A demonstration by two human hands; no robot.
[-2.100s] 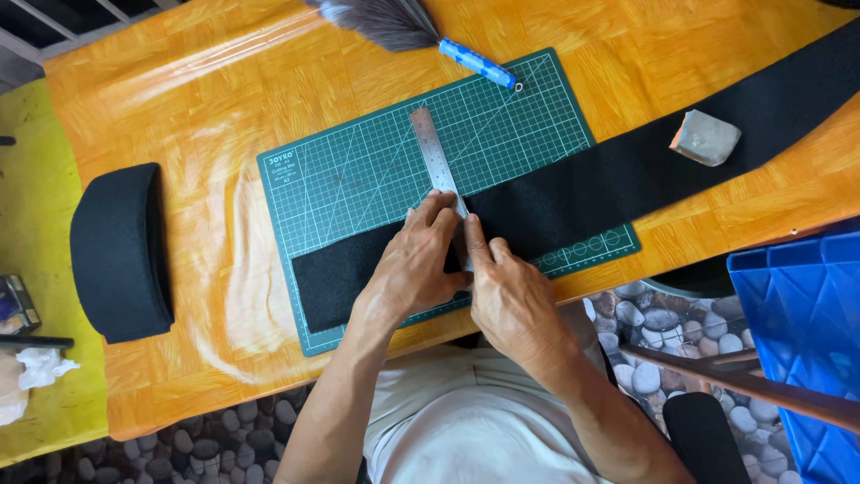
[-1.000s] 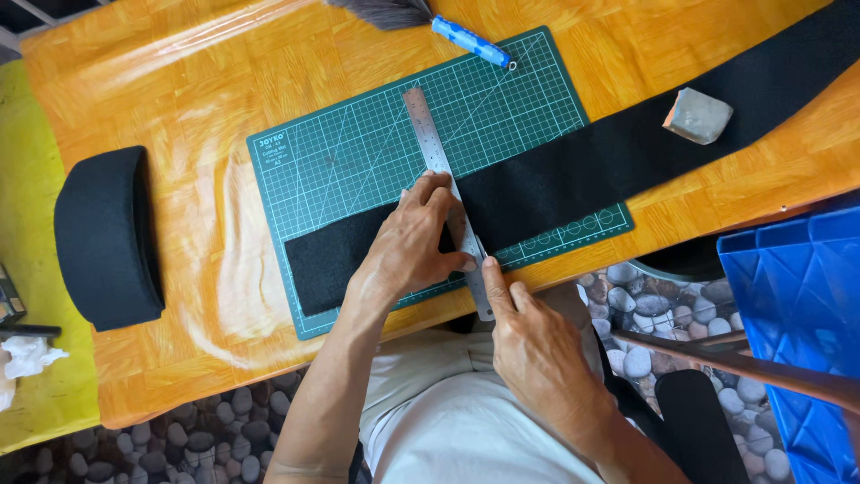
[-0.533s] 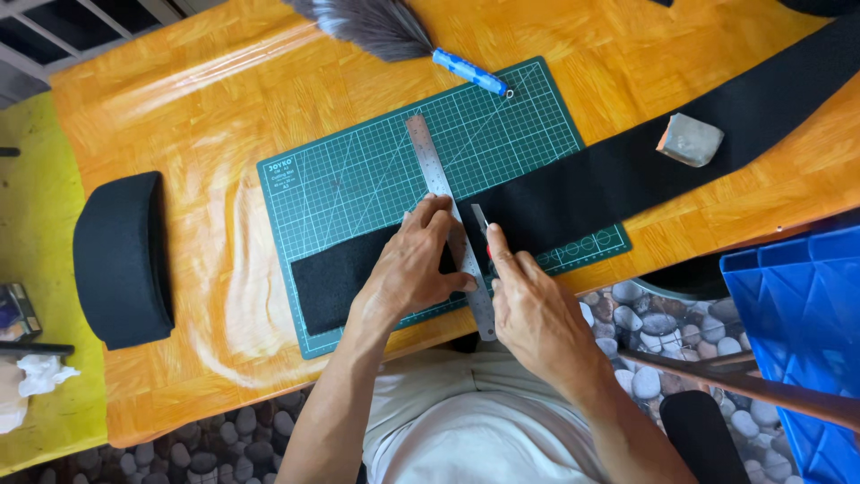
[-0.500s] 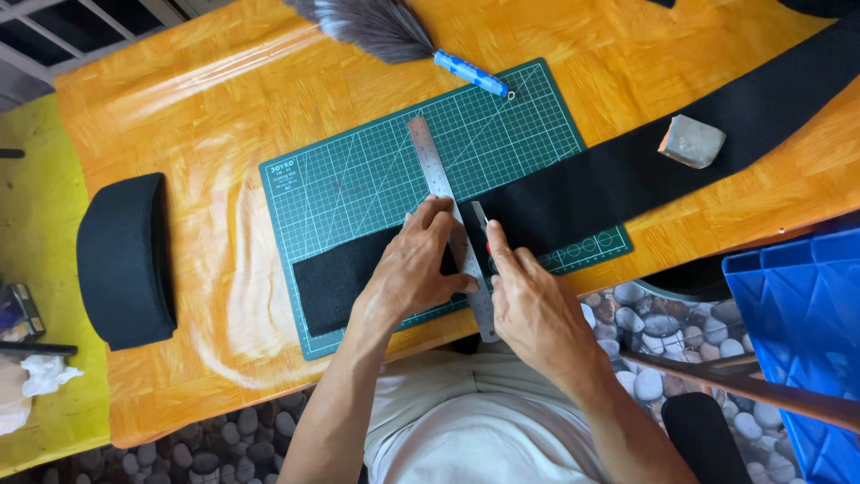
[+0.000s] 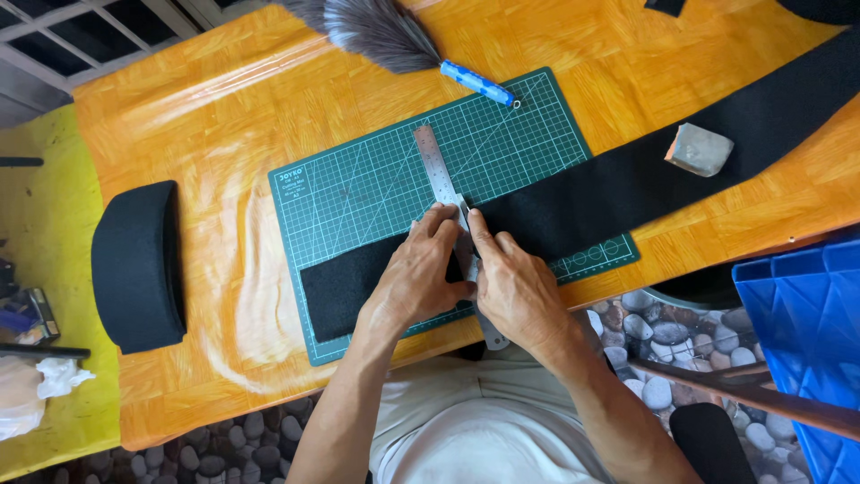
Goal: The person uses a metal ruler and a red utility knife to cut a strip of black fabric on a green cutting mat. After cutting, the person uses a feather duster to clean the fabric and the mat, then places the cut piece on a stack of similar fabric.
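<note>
Black fabric strip point(image 5: 627, 179) runs diagonally from lower-left of the cutting mat point(image 5: 376, 179) up to the top-right corner of frame, lying flat over the mat's lower half and on across the orange table point(image 5: 224, 116). Nearest the camera, both hands sit at frame centre on the strip w/ a steel ruler point(image 5: 436, 166) laid across it. Left hand point(image 5: 417, 278) lies palm down, fingers spread, pressing ruler and cloth; right hand point(image 5: 512, 289) is curled along the ruler's right edge, fingertip at the line; cannot tell whether it grips a blade, as nothing shows btwn the fingers. Risks, as I judge them: ruler could pivot if left-hand pressure is uneven, since its near end overhangs the table edge, giving a crooked line; soft cloth may creep or bunch under the ruler; left fingertips sit close to the working edge, so a slip could catch them. Strip looks matte, thick-ish, felt-like, even width, edges clean, no wrinkles visible. Farther out: grey block point(image 5: 699, 148) rests on the strip at right, a black curved pad point(image 5: 136, 264) at far left of table, blue crate point(image 5: 806, 341) lower right, and a feather duster point(image 5: 385, 31) w/ blue handle at top centre, touching the mat's upper edge.
</note>
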